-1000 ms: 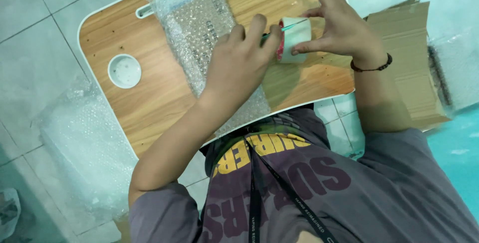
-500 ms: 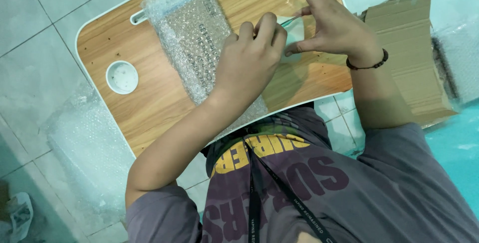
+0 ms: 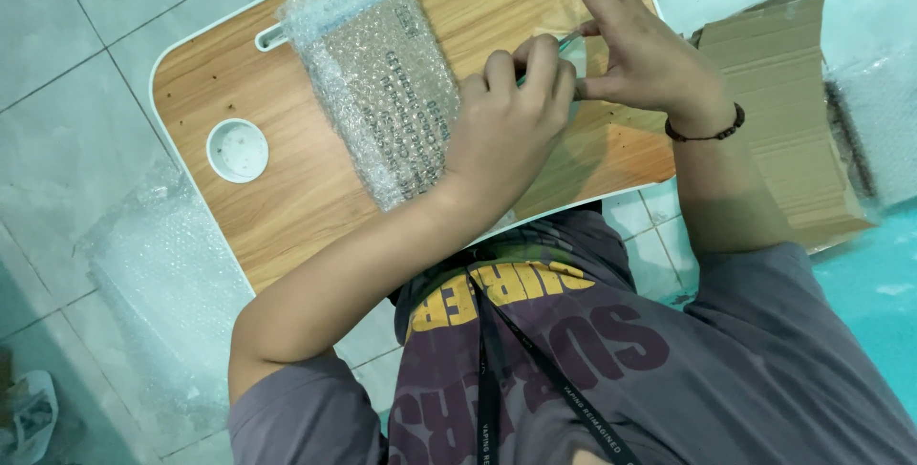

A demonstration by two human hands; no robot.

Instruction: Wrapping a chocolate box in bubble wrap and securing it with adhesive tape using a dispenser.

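Since the earlier frame, the tape roll has slipped behind the hands. Left hand (image 3: 511,126) is curled, pinching a clear tape strip (image 3: 565,42); right hand (image 3: 635,54) pinches its other end, hands touching. Both sit right of the bubble-wrapped parcel (image 3: 382,93) on the wooden tray table (image 3: 287,207); bare wood lies left, near the round cup recess (image 3: 237,150).

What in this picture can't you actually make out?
Head view only:
- What the bubble-wrapped package contains: the wrap blurs it.
- What the left hand and right hand pinch between them: a clear strip, mostly covered by fingers.
- The far end of the wooden lap table: cut off by the top edge.
- The cardboard stack: partly behind the right arm.
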